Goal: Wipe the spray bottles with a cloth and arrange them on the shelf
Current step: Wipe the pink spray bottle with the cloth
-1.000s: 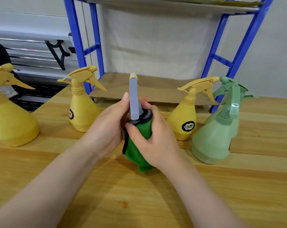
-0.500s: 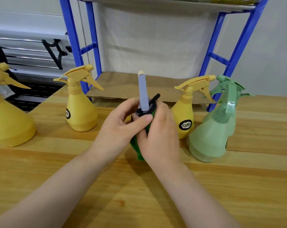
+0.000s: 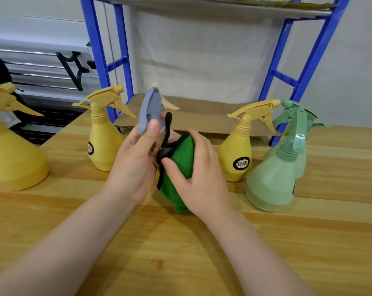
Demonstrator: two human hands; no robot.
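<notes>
Above the counter [image 3: 180,253] at center, the left hand [image 3: 133,167] pinched the spray bottle's grey trigger head [image 3: 149,110]. At its 3 o'clock, the right hand's [image 3: 200,178] grip wrapped the green cloth [image 3: 180,159] round the bottle body, pretty snug.

We see a bright, evenly lit scene, the light soft and diffuse from overhead. On the wooden table [image 3: 308,242] faint shadows spread toward six o'clock beneath the forearms. We find no harsh glare, only a mild sheen on the wood. Wide-angle distortion bows the blue shelf posts [image 3: 308,60] outward toward twelve o'clock. Slight softness blurs the hands at centre; the edges are smeared.
</notes>
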